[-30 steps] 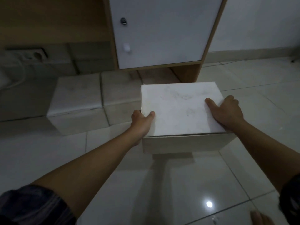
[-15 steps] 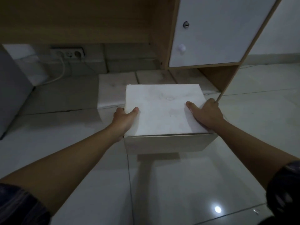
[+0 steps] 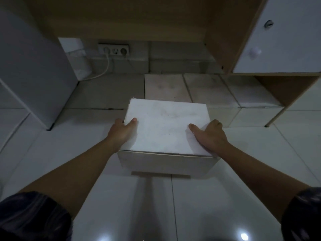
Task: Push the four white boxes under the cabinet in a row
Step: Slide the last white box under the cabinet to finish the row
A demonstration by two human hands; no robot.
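The left hand (image 3: pixel 121 132) clasps the left edge of the white box (image 3: pixel 166 126), thumb laid on the lid and fingers (image 3: pixel 119 121) curled down the side wall. The right hand (image 3: pixel 211 135) does the same on the right edge, thumb flat on top, the rest wrapped over the near right corner. Both grip the carton firmly between them, equally close, so neither has the advantage.

The box sits on the tiled floor (image 3: pixel 260 162) straight ahead of the person, its long axis running from nine to three o'clock, its front wall facing the viewer. It looks slightly raised or tipped at the near edge, though I cannot say for sure.

The gap it needs lies at about eleven o'clock: open floor under the cabinet (image 3: pixel 121 16), to the left of the row of three boxes (image 3: pixel 208 91) already lined up against the wall. That row stretches from twelve toward two o'clock, ending beneath the white cabinet door (image 3: pixel 286 40). The held box stands just in front of the leftmost one, partly overlapping it, so it seems it must shift left before going in.

At ten o'clock, a grey panel (image 3: pixel 34 66) bounds the space. A wall socket (image 3: pixel 113 49) with a trailing cable (image 3: pixel 104 68) is at the back, near the target spot; the cable might catch.
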